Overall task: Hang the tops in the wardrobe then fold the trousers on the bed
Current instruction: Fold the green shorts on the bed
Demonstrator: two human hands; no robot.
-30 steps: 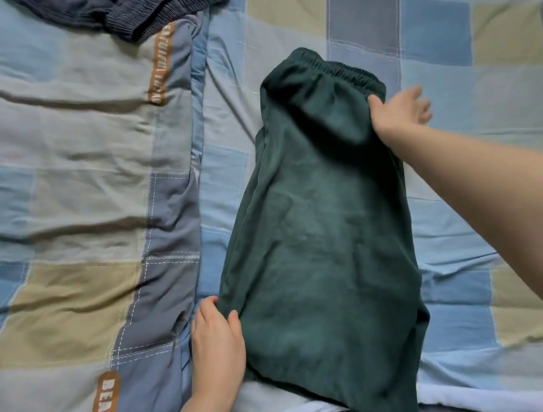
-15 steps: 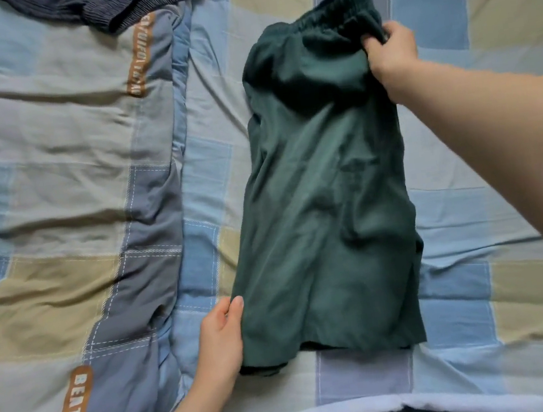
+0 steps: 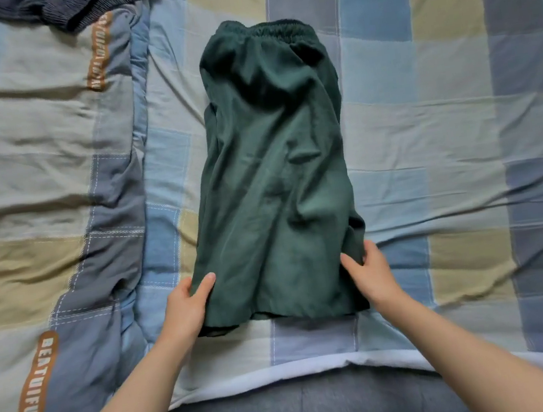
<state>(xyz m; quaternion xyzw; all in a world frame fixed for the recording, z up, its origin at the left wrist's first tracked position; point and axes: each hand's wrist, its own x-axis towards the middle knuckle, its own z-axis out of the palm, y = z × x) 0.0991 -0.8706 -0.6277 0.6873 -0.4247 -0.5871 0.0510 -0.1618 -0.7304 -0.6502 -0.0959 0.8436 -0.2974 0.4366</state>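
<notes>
The left hand (image 3: 186,307) pinches the near left corner of the green trousers (image 3: 276,177), thumb lying on top of the cloth and the other fingers tucked under the edge. The right hand (image 3: 372,272) has its grip on the near right corner, where the fabric bunches into a small ridge between thumb and fingers. Both hands hold the hem end only.

The trousers lie lengthwise on the bed (image 3: 426,137), folded to 1 leg's width, the elastic waistband at the far end and the hems close to the person. The cloth is rumpled through the middle, with a soft hump near the waistband.

The step in hand looks like bringing the hem up toward the waistband to halve the length. To do it well, both corners should rise together and level, with the bunched right corner smoothed first so no crease gets trapped inside.

A dark striped garment (image 3: 81,2) lies at the far left, on the quilt (image 3: 33,168).
</notes>
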